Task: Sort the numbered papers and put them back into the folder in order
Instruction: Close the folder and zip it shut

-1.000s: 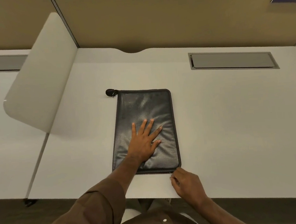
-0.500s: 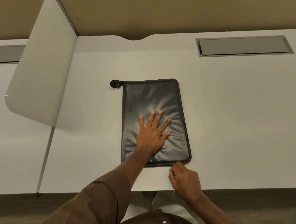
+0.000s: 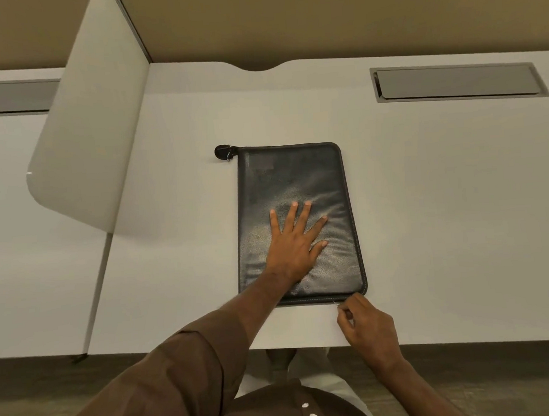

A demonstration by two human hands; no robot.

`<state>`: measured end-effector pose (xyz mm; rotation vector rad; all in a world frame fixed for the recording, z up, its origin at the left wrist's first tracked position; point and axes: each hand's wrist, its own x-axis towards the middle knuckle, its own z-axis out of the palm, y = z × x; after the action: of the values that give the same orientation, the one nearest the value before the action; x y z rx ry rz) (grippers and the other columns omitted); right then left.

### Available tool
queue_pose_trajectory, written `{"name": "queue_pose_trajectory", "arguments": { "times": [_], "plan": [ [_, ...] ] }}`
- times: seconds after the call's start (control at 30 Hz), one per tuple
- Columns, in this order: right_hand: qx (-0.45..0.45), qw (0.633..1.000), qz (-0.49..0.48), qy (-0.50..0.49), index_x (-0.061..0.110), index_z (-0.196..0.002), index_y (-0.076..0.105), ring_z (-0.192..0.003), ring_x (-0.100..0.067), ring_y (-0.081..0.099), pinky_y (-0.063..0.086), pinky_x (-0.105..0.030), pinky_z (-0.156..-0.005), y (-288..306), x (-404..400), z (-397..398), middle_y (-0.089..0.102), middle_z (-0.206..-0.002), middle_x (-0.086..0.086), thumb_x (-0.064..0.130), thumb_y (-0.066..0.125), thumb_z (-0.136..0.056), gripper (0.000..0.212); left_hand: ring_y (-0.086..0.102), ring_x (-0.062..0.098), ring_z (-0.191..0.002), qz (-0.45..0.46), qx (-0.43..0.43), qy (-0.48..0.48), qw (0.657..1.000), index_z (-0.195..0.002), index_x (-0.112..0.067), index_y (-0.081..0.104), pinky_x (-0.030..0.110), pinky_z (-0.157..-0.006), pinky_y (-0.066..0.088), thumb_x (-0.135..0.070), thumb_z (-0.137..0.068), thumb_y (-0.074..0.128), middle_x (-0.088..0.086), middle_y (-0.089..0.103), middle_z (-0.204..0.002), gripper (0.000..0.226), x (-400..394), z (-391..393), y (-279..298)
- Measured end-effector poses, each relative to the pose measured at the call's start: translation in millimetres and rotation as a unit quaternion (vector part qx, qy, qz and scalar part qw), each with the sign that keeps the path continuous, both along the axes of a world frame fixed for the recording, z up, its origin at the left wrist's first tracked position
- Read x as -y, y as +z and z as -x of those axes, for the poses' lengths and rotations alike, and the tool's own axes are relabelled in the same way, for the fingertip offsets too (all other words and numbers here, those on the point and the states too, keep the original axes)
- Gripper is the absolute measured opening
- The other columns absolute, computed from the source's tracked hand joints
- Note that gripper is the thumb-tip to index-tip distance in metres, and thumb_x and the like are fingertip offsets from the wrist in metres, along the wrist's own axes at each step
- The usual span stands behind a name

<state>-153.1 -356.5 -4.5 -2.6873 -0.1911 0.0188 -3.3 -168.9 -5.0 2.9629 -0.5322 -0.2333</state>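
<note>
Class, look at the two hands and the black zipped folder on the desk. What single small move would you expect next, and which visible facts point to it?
Probably the right hand pulls the zipper along the near edge of the folder. Its fingers pinch something small and pale, seemingly the zip pull, at the near right corner. The left hand lies flat on the cover, steadying it. The folder looks shut, and no papers are in view.
</note>
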Motion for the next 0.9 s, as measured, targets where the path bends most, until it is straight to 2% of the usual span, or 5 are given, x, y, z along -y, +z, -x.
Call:
{"name": "queue_pose_trajectory", "arguments": {
  "times": [0.47,0.6,0.67,0.77,0.9],
  "plan": [
    [-0.011,1.000,0.011,-0.007,0.019,-0.083,0.061,-0.052,-0.013,0.058,0.051,-0.030,-0.044,-3.7,-21.9,4.1,0.063,-0.071,0.004,0.014,0.081,-0.080,0.020,-0.010,0.031,-0.155,-0.022,-0.009,-0.004,1.000,-0.158,-0.042,0.004,0.070,-0.116,-0.001,-0.061,-0.102,0.005,0.005,-0.005,-0.169,0.059,-1.5,1.3,0.6],
    [0.008,1.000,0.030,-0.003,0.019,-0.085,0.066,-0.051,-0.014,0.061,0.052,-0.029,-0.044,-5.3,-20.4,5.1,0.068,-0.071,0.002,0.020,0.081,-0.082,0.016,-0.008,0.029,-0.156,0.015,-0.027,-0.025,0.999,-0.159,-0.038,0.014,0.069,-0.117,-0.002,-0.061,-0.102,0.012,0.006,0.000,-0.170,0.062,-9.2,1.0,7.9],
    [0.024,0.999,0.028,-0.003,0.019,-0.085,0.066,-0.051,-0.012,0.061,0.051,-0.026,-0.045,-4.8,-21.3,5.6,0.068,-0.071,0.003,0.026,0.073,-0.089,0.011,-0.004,0.028,-0.156,0.037,-0.016,-0.084,0.996,-0.159,-0.033,0.021,0.067,-0.119,-0.001,-0.065,-0.101,0.018,0.007,0.006,-0.169,0.066,-18.8,8.9,9.0],
    [0.047,0.998,0.037,-0.010,0.019,-0.082,0.066,-0.050,-0.012,0.060,0.050,-0.025,-0.044,-4.4,-22.8,4.5,0.067,-0.069,0.003,0.036,0.054,-0.095,0.025,-0.006,0.030,-0.156,0.031,-0.004,-0.167,0.985,-0.161,-0.032,0.012,0.065,-0.120,-0.002,-0.080,-0.092,0.024,0.008,-0.001,-0.170,0.084,-37.4,30.8,6.3],
    [0.027,0.999,0.029,-0.020,0.019,-0.087,0.069,-0.055,-0.013,0.062,0.054,-0.028,-0.048,-7.5,-23.2,6.5,0.070,-0.073,0.002,0.029,0.066,-0.092,0.012,-0.010,0.035,-0.155,-0.003,0.009,-0.200,0.980,-0.162,-0.031,0.007,0.070,-0.117,-0.002,-0.092,-0.080,0.030,0.009,-0.007,-0.169,0.105,-44.5,45.7,2.8]
  ]
}}
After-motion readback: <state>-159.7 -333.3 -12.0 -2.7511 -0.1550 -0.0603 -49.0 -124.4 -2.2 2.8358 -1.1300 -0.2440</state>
